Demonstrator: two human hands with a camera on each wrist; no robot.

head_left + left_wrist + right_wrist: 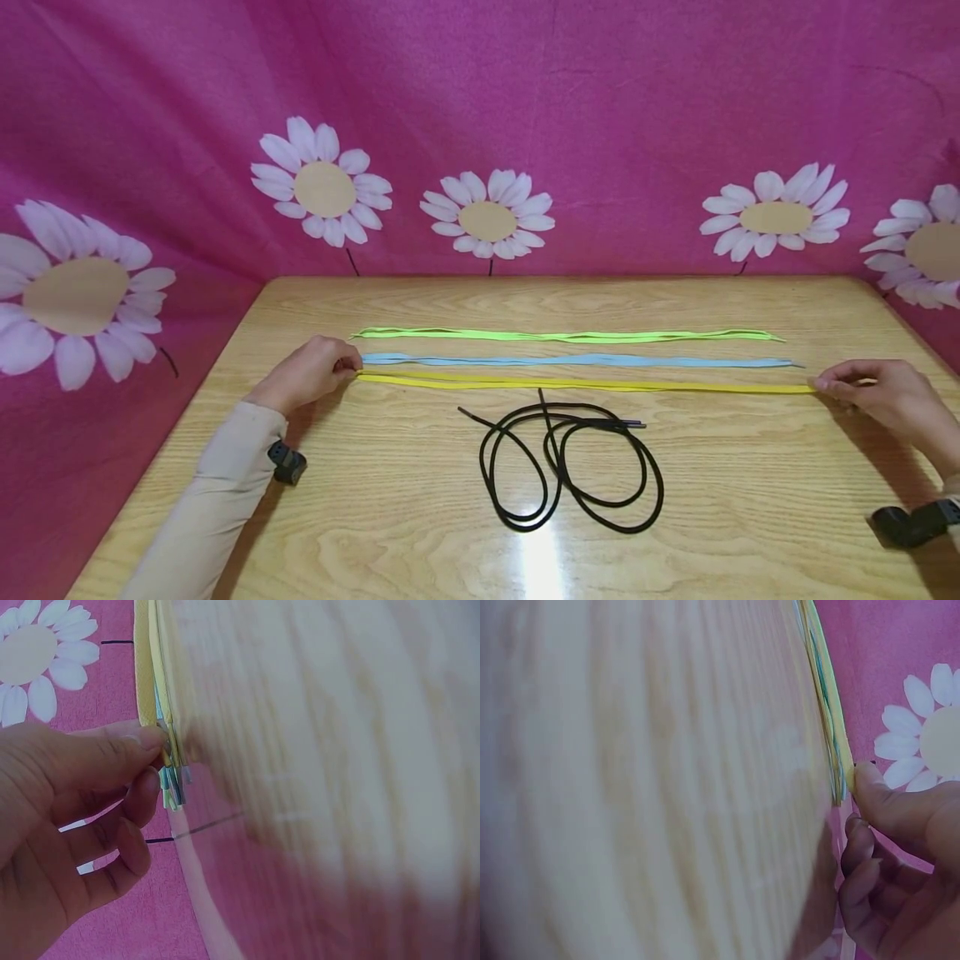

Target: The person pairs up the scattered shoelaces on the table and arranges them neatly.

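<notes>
A doubled yellow shoelace (585, 385) stretches straight across the table between both hands. Its left end is pinched between thumb and index finger of my left hand (318, 371); the left wrist view shows the same hand (82, 795) with the other fingers curled loosely. At the far right, my right hand (888, 396) pinches the other end with thumb and fingertip, seen also in the right wrist view (900, 832). Just behind the yellow lace lies a light blue shoelace (585, 360), and behind that a neon green shoelace (555, 337), both laid lengthwise and roughly parallel.
A black round cord lace (660, 492) lies in loose loops in front of the yellow one, near the table's middle. The wooden table (375, 517) meets a pink cloth (600, 100) with printed daisies at its back and sides.
</notes>
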